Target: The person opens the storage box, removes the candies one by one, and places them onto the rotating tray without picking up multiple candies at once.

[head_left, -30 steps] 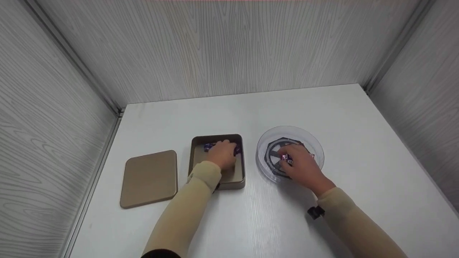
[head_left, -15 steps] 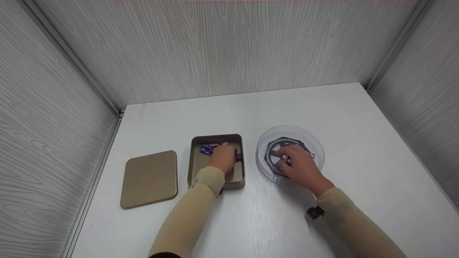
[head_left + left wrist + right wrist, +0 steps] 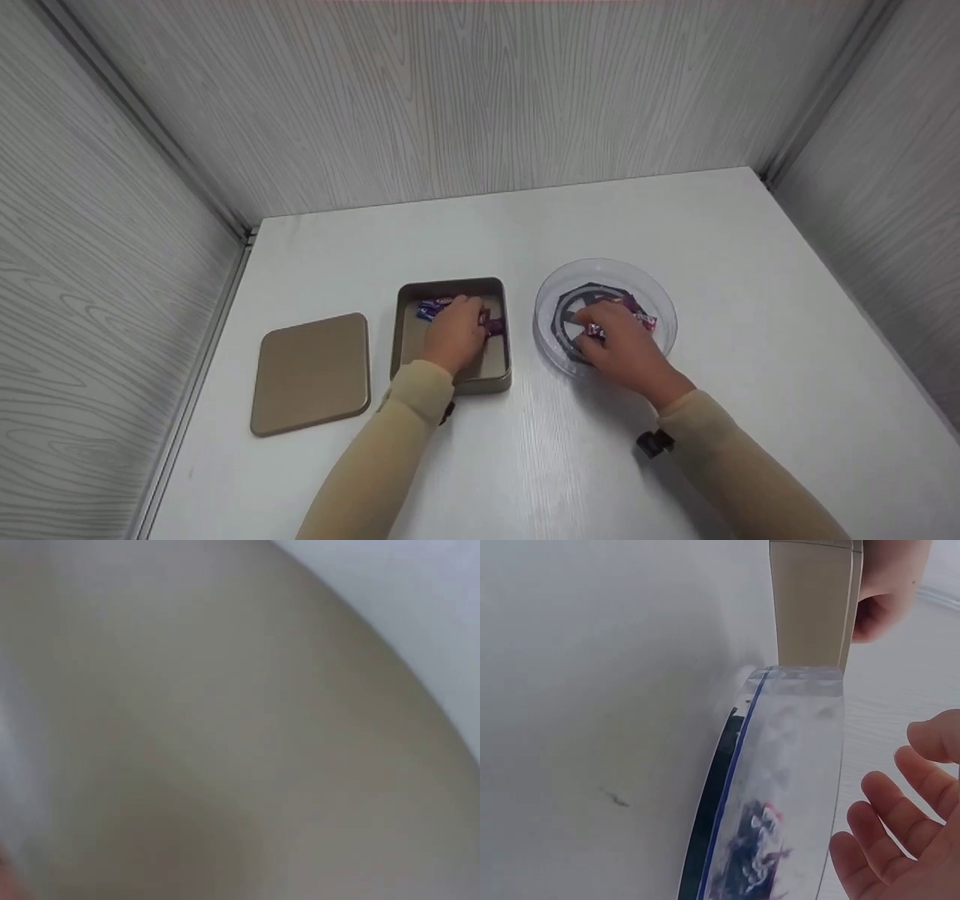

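Observation:
My left hand [image 3: 456, 336] reaches into a gold-brown rectangular tin [image 3: 407, 349], its fingertips among small wrapped candies. Blue-wrapped candies [image 3: 428, 310] show left of the fingers, and a purple one [image 3: 496, 327] shows to their right. I cannot tell whether the fingers grip any. My right hand [image 3: 626, 349] hovers over a clear round container [image 3: 664, 296]. In the right wrist view its fingers [image 3: 885, 799] are spread and loosely bent, with nothing between them. Through the container's side, wrapped candies [image 3: 757, 847] appear. The left wrist view is mostly blurred sleeve.
A flat gold-brown lid [image 3: 311, 375] lies left of the tin on the white table [image 3: 525, 465]. The tin and the round container stand close together, with a narrow gap. Wood-patterned panels [image 3: 465, 97] enclose the table at the back and both sides.
The left hand has shifted slightly within the tin, and more blue wrappers have come into sight left of its fingers. The right hand has stayed almost still over the round container.

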### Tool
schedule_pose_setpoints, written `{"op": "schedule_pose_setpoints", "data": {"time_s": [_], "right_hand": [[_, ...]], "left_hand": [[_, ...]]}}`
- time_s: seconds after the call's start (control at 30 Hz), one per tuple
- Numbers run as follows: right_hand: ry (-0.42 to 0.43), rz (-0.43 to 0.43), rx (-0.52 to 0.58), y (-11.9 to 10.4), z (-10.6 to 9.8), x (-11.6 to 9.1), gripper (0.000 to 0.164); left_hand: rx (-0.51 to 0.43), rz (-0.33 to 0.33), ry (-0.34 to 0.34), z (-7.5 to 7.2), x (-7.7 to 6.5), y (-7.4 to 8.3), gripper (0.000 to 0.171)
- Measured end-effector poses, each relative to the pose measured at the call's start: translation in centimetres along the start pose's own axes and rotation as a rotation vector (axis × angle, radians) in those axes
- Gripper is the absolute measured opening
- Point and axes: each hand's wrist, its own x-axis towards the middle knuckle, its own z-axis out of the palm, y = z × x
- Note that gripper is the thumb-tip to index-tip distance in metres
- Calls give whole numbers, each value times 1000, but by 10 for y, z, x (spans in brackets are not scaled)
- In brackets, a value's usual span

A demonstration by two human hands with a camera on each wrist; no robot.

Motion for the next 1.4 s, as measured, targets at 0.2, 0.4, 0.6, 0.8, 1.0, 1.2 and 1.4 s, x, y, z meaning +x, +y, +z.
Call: {"op": "schedule_pose_setpoints", "data": {"time_s": [0.2,0.4,0.6,0.8,1.0,1.2,1.4], "right_hand": [[-16,26,20,-11,0,-1,27],[-26,-7,62,-28,4,-4,29],[-10,-122,113,-48,10,-6,32],[3,-240,114,-64,17,-10,38],[6,-299,124,-71,27,-13,29],[-2,-291,160,-67,30,-17,22],[-6,-255,163,-62,28,-19,22]], "left_hand": [[-171,-43,53,-22,-21,6,33],[-427,-17,101,-26,-49,15,32],[-647,-24,37,-19,-70,29,32],[-735,-36,-1,-12,-79,40,32],[-829,-12,-17,-4,-81,42,31],[-901,13,-54,2,-83,41,28],[-828,43,-64,3,-86,40,33]]}}
